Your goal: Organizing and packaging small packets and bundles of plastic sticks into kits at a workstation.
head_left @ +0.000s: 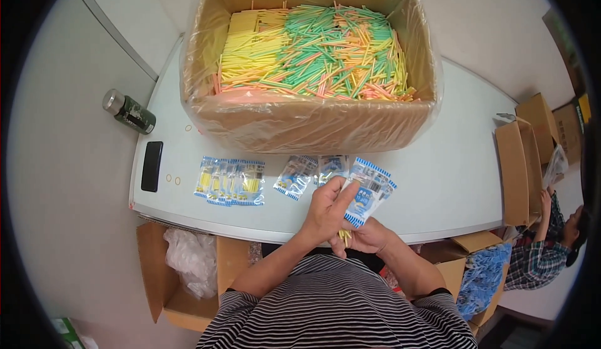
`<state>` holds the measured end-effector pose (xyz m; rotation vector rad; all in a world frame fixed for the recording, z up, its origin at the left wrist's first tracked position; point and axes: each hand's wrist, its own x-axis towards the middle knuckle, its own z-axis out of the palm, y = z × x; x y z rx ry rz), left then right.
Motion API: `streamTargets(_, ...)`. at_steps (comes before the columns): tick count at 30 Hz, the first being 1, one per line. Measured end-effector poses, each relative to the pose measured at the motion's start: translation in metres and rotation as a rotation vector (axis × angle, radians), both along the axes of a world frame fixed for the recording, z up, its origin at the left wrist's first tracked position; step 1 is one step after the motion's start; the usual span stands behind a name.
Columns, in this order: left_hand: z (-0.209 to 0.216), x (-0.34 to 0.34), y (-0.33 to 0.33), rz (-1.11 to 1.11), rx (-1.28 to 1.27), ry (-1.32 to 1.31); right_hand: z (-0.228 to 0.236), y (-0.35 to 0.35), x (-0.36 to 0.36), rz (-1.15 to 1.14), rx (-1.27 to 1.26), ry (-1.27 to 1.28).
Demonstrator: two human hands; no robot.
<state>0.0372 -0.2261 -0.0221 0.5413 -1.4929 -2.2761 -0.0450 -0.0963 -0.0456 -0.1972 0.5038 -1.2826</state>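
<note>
My left hand (pixel 325 206) is closed on a fanned bunch of clear plastic packets (pixel 369 192) with blue and white print, its thumb over their left edge. Just below, my right hand (pixel 368 236) has its fingers curled round a few thin yellow sticks (pixel 345 235), whose ends poke out between the two hands. The packets partly cover the right hand. Beyond my hands, blue-printed packets (pixel 297 175) lie on the white table (pixel 451 186). To the left is an overlapping row of packets with yellow sticks inside (pixel 252 183).
A large plastic-lined cardboard box (pixel 300 123) of yellow, green, orange and pink sticks (pixel 313 51) stands at the back. At left are a phone (pixel 151 166), rubber bands (pixel 178 180) and a flask (pixel 129 112). Open boxes flank me below table height. A person (pixel 544 249) works at right.
</note>
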Motion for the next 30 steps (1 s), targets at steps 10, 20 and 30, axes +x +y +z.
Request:
streamTargets(10, 0.003, 0.020, -0.036, 0.412, 0.300, 0.057, 0.009, -0.005, -0.059, -0.690, 0.056, 1.419)
streamTargets(20, -0.025, 0.027, -0.053, 0.371, -0.324, -0.284, -0.024, -0.001, -0.073, -0.700, 0.189, 1.546)
streamTargets(30, -0.036, 0.029, -0.079, 0.588, -1.548, -0.512, -0.028, -0.001, -0.070, -0.723, 0.211, 1.539)
